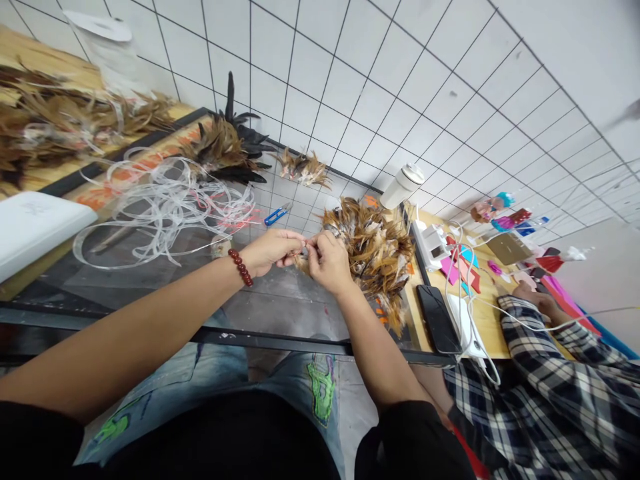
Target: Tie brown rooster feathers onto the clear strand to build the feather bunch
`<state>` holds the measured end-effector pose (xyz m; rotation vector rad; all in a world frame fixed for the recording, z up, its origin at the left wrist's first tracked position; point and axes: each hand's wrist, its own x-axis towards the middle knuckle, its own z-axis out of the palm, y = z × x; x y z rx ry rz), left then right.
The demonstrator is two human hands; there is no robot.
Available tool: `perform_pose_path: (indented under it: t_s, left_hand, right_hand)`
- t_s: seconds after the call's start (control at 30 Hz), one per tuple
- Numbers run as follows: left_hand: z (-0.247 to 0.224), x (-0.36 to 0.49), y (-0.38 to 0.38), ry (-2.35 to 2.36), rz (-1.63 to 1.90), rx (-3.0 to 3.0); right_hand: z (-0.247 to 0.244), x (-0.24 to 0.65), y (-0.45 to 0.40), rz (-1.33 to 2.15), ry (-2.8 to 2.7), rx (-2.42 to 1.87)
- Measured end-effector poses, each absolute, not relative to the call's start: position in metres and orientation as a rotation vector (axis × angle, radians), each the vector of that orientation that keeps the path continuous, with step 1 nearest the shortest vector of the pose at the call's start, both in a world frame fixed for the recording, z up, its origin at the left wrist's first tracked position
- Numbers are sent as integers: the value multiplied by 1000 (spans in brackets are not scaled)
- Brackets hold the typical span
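Note:
My left hand (pixel 277 251), with a red bead bracelet at the wrist, pinches at the middle of the glass table. Meeting it fingertip to fingertip is my right hand (pixel 327 259), also closed. Between and below the fingers a small brown feather (pixel 303 264) shows in part; the rest is hidden by the hands. Just right of my right hand lies a big pile of brown feathers (pixel 377 247). Blue thread snips (pixel 277 215) rest beyond my left hand. A tangle of clear plastic ribbon (pixel 170 207) spreads over the table's left side.
Black and brown feathers (pixel 233 147) and a smaller feather bunch (pixel 304 167) lie along the tiled wall. A white bottle (pixel 403 185) stands behind the pile. At right are a phone (pixel 439 319), a power strip (pixel 433 247), white cables and a co-worker's plaid sleeve (pixel 530 333). A white box (pixel 40 230) sits left.

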<state>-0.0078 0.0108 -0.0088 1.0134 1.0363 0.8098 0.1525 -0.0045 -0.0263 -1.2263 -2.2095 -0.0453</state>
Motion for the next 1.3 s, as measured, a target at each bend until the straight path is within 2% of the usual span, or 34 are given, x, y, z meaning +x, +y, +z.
perform_pose_path:
  t_s: [0.53, 0.87, 1.03, 1.2, 1.3]
  left_hand:
    - [-2, -9, 12, 1013, 968, 828]
    - [-8, -9, 14, 928, 1088, 802]
    - [-12, -8, 15, 948, 1123, 881]
    - [-21, -2, 15, 993, 1376, 1100]
    - [-24, 0, 14, 995, 1430, 1194]
  right_hand:
    - [-24, 153, -6, -44, -2129, -1136]
    - [-36, 146, -3, 287, -1907, -1199]
    - [-34, 145, -4, 83, -1927, -1203]
    - [-31, 145, -5, -194, -2007, -1176]
    - [-33, 144, -5, -154, -1995, -1168]
